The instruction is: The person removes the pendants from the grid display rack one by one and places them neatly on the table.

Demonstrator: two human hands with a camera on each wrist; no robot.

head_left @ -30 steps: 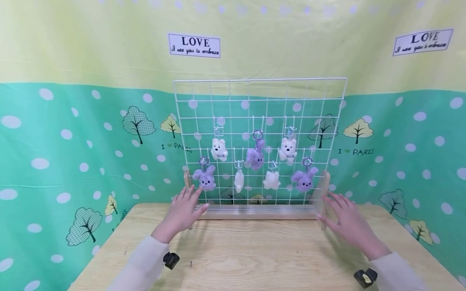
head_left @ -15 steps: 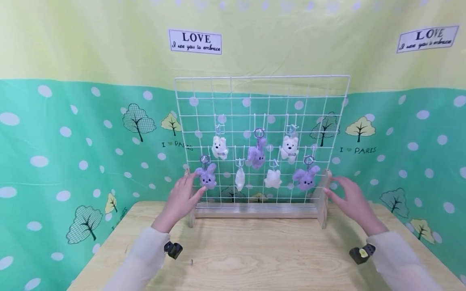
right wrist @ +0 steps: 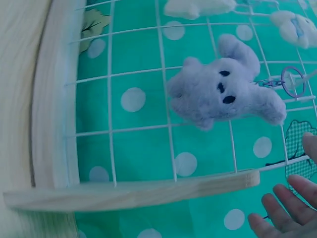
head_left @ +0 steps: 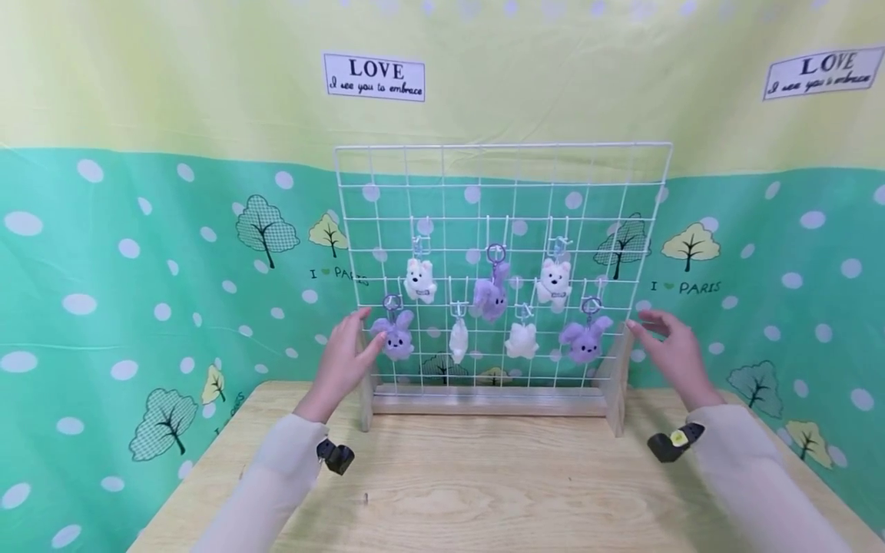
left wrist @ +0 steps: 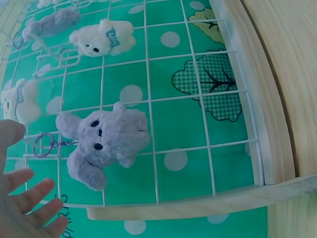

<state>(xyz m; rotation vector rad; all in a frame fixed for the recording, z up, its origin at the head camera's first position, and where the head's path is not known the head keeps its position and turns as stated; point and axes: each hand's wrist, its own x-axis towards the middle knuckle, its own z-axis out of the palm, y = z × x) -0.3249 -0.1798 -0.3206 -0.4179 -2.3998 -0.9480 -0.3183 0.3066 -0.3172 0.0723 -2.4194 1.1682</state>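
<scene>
A white wire grid rack [head_left: 503, 144] stands upright on wooden feet, with several plush keychains on its hooks. My left hand [head_left: 339, 362] is at the rack's left side, fingers extended, nearest the lower-left purple bunny keychain [head_left: 395, 343]; its thumb overlaps that bunny in the head view. In the left wrist view, the fingers [left wrist: 39, 213] are spread and hold nothing. Beside the right wooden foot [head_left: 618, 384] is my right hand [head_left: 676, 359], near the lower-right purple bunny keychain [head_left: 586, 343]. The right wrist view shows its fingers [right wrist: 287, 206] straight and apart from the wood.
A third purple bunny [head_left: 491, 298] hangs mid-grid between two white bears [head_left: 419, 280]. Two more white plush keychains [head_left: 522, 340] hang lower. The rack stands towards the back of a wooden table [head_left: 470, 484]. A green and yellow patterned curtain [head_left: 173, 253] surrounds it.
Both hands have risen along the rack's sides, from near its base to about the height of the lower keychains. The keychains still hang on their hooks.
</scene>
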